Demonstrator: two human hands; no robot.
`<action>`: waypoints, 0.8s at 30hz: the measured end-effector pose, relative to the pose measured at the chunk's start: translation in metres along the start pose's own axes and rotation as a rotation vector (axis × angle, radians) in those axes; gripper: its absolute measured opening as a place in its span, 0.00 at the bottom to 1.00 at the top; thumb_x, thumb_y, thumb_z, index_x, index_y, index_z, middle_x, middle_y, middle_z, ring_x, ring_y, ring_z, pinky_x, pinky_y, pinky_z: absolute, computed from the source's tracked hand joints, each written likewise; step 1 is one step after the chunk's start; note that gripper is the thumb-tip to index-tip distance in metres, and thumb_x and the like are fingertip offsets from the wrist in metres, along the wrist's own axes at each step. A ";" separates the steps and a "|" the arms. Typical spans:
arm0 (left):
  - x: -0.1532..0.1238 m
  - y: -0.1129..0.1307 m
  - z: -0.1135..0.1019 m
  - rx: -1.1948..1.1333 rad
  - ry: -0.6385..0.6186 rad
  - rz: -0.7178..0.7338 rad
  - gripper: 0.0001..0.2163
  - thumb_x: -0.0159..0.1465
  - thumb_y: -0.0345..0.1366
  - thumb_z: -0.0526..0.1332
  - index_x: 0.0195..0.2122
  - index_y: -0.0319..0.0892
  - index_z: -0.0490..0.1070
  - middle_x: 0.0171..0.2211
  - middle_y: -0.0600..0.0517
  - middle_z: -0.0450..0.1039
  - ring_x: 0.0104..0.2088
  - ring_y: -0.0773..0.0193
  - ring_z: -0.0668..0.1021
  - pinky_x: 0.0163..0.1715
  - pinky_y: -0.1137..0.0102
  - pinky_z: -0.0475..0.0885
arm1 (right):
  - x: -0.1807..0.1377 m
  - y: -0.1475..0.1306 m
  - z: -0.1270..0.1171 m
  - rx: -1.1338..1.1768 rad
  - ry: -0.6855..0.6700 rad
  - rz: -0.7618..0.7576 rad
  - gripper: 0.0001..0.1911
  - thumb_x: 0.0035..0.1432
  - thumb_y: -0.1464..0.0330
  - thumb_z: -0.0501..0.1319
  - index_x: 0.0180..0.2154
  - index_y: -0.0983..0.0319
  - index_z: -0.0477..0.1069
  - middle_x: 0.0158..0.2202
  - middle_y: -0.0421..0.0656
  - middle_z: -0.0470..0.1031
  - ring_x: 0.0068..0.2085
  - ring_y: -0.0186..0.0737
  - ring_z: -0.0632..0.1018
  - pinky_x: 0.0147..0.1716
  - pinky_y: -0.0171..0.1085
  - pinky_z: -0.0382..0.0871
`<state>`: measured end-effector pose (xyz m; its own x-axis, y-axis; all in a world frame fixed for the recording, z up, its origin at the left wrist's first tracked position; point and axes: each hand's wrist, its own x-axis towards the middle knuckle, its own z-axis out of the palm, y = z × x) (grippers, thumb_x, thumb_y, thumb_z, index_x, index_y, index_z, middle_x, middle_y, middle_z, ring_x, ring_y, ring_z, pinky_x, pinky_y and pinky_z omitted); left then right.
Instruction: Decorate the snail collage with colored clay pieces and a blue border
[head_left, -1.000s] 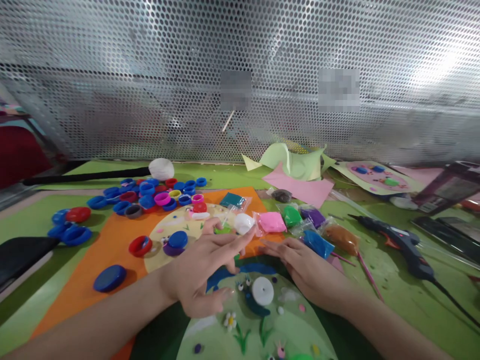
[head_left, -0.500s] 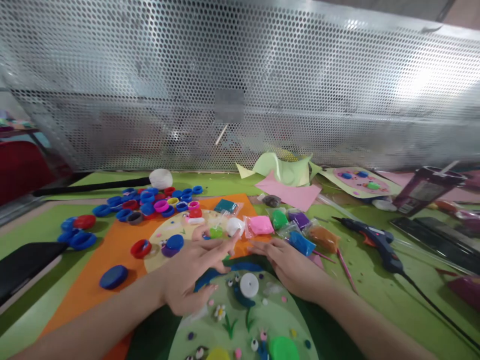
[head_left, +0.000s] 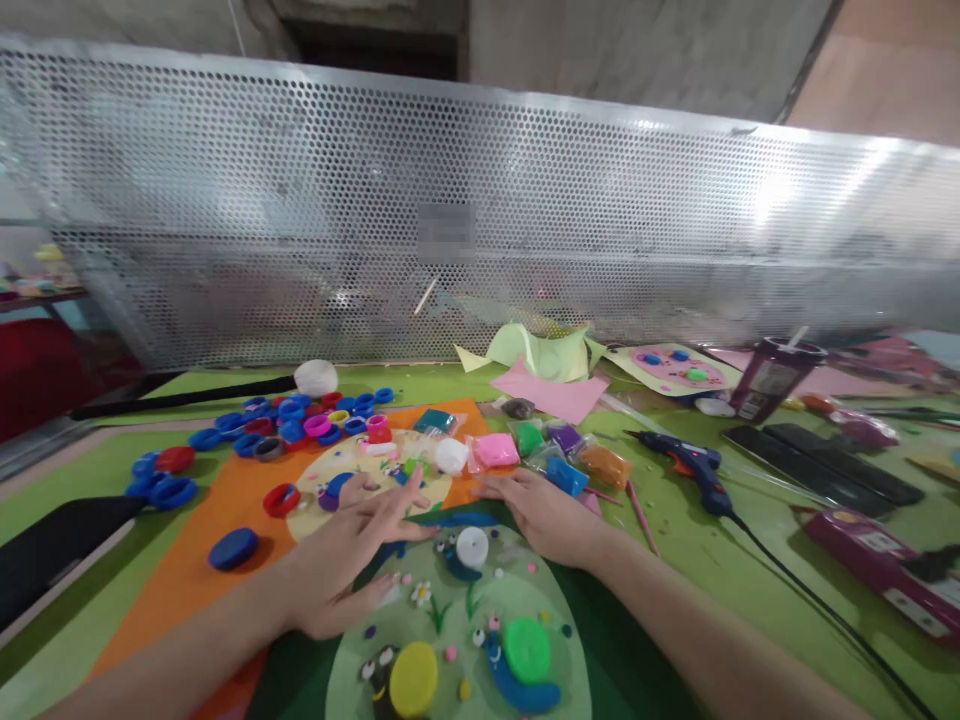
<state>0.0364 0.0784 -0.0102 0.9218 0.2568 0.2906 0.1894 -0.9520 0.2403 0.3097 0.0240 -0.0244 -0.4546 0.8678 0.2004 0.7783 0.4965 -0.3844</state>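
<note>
Both hands flattening craft sheet: left hand (head_left: 341, 570) spread, right hand (head_left: 544, 515) flat on light green disc (head_left: 450, 640), nothing pinched. Judged next: fingers pressing blue clay strip (head_left: 461, 520) down evenly.

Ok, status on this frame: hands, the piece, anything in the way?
Left hand open, flat on the green collage sheet. Right hand open at its top edge. Clay packets just beyond the fingers.

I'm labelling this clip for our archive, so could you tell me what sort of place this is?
Probably a craft or hobby worktable. It holds scattered plastic bottle caps, small bags of coloured modelling clay and a glue gun, with a perforated metal screen behind.
</note>
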 end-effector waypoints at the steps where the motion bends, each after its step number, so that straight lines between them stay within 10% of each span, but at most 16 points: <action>1: -0.001 -0.001 0.001 0.002 -0.009 0.001 0.33 0.65 0.37 0.44 0.63 0.38 0.20 0.49 0.44 0.72 0.58 0.49 0.63 0.53 0.52 0.55 | 0.000 -0.001 0.000 -0.007 0.001 0.001 0.30 0.52 0.83 0.48 0.57 0.65 0.59 0.52 0.44 0.71 0.48 0.43 0.68 0.48 0.40 0.65; 24: -0.002 -0.006 0.013 0.128 0.049 0.019 0.29 0.68 0.41 0.39 0.64 0.38 0.22 0.49 0.45 0.72 0.57 0.46 0.63 0.54 0.50 0.55 | 0.003 0.001 0.002 -0.087 -0.012 0.008 0.33 0.50 0.84 0.50 0.58 0.63 0.57 0.51 0.41 0.72 0.44 0.43 0.68 0.46 0.38 0.65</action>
<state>0.0374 0.0812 -0.0239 0.9087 0.2431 0.3394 0.2166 -0.9695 0.1147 0.3079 0.0268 -0.0262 -0.4530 0.8718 0.1864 0.8165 0.4897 -0.3058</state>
